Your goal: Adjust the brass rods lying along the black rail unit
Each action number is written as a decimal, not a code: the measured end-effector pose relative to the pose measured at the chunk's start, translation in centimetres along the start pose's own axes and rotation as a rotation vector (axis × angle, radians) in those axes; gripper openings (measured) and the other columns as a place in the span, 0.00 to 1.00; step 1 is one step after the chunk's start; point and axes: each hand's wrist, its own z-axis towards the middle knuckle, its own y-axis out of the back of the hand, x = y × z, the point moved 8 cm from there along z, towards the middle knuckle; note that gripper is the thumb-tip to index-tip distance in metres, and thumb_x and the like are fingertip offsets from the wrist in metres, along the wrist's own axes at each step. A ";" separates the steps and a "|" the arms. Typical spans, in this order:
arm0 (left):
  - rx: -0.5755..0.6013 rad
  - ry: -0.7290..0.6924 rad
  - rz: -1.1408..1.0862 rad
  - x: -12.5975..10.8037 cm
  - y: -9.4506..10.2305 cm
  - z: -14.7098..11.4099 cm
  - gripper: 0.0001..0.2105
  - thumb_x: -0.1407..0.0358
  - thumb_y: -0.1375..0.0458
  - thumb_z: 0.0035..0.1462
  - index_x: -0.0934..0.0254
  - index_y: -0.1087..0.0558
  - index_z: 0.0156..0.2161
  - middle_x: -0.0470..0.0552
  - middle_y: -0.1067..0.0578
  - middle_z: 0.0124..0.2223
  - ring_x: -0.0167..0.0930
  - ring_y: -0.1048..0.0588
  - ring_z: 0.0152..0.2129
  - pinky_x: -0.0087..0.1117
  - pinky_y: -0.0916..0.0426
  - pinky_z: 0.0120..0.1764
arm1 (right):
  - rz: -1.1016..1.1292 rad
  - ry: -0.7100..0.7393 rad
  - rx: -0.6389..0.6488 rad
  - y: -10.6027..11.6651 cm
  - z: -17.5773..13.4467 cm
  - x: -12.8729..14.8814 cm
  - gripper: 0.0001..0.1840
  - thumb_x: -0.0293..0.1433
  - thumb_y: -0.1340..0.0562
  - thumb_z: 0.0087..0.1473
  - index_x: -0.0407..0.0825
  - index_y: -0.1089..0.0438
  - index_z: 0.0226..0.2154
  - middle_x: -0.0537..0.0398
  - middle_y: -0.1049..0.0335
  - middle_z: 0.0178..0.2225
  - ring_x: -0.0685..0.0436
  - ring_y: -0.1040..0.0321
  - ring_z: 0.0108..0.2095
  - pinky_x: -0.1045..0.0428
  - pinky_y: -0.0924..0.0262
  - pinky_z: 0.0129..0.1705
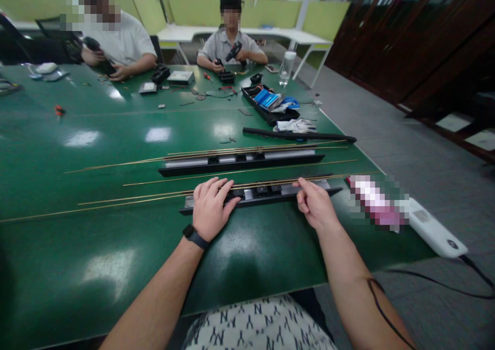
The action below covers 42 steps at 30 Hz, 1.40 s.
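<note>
Pressing left hand (211, 205) flat on near black rail (266, 194); right hand (315, 203) fingers pinching brass rod (154, 198); best keep rod level.

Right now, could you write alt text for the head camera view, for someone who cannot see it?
A person's left hand presses flat on a long black strip on a green table, while the right hand pinches thin brass rods lying along it. A second black strip lies behind, and two people sit at the far side holding tools.
</note>
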 end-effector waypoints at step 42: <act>-0.049 -0.042 0.025 0.0 -0.2 0.0 0.21 0.52 0.41 0.67 0.58 0.26 0.60 0.57 0.22 0.58 0.45 0.29 0.60 0.50 0.41 0.61 | 0.068 0.069 -0.129 2.0 0.9 0.3 0.18 0.44 0.27 0.52 0.45 0.26 0.32 0.63 0.38 0.14 0.57 0.52 0.08 0.60 0.61 0.10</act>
